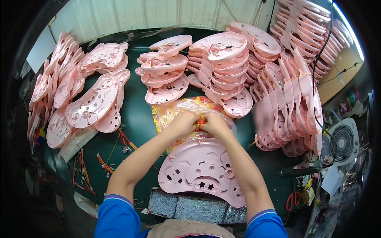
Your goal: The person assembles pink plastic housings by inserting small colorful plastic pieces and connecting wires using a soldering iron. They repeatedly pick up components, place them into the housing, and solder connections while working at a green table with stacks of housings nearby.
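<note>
Before a pale wall (139, 16), along a dark green tabletop (137, 99), see stacks of pink shells (231, 71) at far left, far centre and far right, with wire bundles (83, 170) near left and red-handled scissors (293, 200) near right. At centre, hold left hand (185, 122) and right hand (215, 122) close together over a clear plastic bag (190, 104) with yellow and red showing, fingers curled inward, but cannot tell whether gripping anything. Just nearer, see one curved shell (206, 166) lying between the forearms, beside small silvery parts (200, 209).
</note>
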`<move>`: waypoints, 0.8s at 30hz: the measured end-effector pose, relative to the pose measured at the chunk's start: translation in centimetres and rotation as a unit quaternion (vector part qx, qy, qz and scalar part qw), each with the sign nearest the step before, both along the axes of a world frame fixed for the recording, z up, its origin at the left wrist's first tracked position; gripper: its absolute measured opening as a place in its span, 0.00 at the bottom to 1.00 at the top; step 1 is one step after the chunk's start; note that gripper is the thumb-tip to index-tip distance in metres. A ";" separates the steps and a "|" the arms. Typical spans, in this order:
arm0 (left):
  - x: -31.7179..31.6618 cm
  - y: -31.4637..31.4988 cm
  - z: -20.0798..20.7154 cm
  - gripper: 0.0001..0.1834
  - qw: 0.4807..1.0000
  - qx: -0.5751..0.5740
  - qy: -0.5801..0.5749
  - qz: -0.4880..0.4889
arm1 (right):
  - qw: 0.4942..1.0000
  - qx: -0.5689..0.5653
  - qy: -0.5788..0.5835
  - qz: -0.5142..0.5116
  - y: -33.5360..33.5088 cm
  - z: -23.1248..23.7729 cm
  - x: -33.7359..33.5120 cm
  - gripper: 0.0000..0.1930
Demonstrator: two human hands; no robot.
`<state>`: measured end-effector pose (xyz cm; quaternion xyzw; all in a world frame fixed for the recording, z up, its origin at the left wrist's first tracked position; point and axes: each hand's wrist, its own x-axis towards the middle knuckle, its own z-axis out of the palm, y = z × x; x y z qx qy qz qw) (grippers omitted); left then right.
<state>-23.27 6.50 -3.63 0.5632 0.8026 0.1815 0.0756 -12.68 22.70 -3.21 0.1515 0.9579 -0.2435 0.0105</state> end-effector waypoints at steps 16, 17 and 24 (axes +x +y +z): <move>13.8 -8.3 0.6 0.10 0.954 0.036 -0.157 -0.255 | 0.961 -0.109 0.249 -0.040 -3.4 1.9 21.7 0.14; 13.7 -8.3 0.5 0.10 0.957 0.031 -0.142 -0.251 | 0.959 -0.159 0.227 -0.053 -3.9 2.5 21.4 0.13; 13.2 -7.7 0.9 0.09 0.949 -0.027 -0.127 -0.286 | 0.982 -0.064 -0.034 0.172 -8.4 3.0 20.7 0.12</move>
